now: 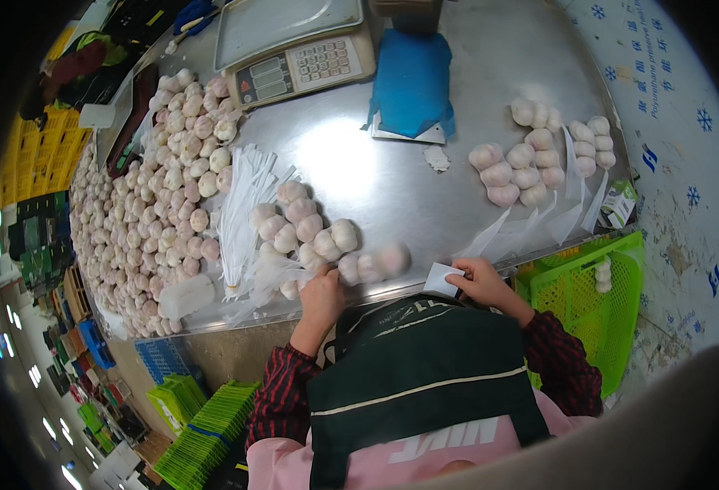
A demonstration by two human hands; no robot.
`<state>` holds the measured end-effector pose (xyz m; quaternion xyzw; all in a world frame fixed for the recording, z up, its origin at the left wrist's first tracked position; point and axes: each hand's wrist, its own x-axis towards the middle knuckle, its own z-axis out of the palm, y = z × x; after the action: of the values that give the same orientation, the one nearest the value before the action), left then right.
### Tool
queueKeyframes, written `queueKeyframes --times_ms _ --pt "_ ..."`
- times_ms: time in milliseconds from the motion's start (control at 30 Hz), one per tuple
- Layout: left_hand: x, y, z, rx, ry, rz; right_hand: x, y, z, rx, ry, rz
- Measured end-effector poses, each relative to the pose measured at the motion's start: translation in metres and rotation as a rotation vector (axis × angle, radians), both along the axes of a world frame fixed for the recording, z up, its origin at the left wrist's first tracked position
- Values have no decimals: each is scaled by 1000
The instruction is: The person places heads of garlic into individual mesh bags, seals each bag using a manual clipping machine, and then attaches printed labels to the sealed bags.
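My left hand [322,299] pinches the end of a white net sleeve of garlic [368,267], whose bulbs lie in a row to its right, the farthest one blurred. Between the thumb and fingers of my right hand [483,283] is a small white card [442,279], held at the table's front edge. Other netted garlic rows [301,214] lie just beyond my left hand, their loose net ends [278,274] spreading beside it. To their left rests a bundle of flat white net sleeves [243,214]. More netted garlic [521,165] sits at the right, with net tails towards me.
Loose garlic bulbs [163,202] cover the left of the metal table [335,159], with a translucent plastic scoop [186,296] among them. A weighing scale [298,67] and blue plastic sheet [411,82] are behind. A green crate [580,306] stands below right. Another person [80,64] is far left.
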<state>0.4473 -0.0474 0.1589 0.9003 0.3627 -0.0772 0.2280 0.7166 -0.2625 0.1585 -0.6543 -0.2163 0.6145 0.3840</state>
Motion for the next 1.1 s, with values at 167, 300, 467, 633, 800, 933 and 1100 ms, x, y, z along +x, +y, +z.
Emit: queueKeyframes --times_ms 167,300,467,633,800,933,1100 --pt "8 5 5 6 32 -61 5 -18 -34 81 13 -148" --pt "11 10 6 -9 112 -110 13 -25 -41 177 -16 -201" --pt "13 15 5 -22 124 -162 20 -26 -50 225 -45 -253" --pt "25 13 23 1 168 -194 28 -24 -67 255 -110 -293" --pt "22 17 17 19 183 -229 33 -24 -74 204 -135 -323" --pt "26 21 17 3 252 -281 33 -23 -49 265 -242 -255" --pt "34 16 35 102 186 -266 -2 -40 39 339 -398 -367"
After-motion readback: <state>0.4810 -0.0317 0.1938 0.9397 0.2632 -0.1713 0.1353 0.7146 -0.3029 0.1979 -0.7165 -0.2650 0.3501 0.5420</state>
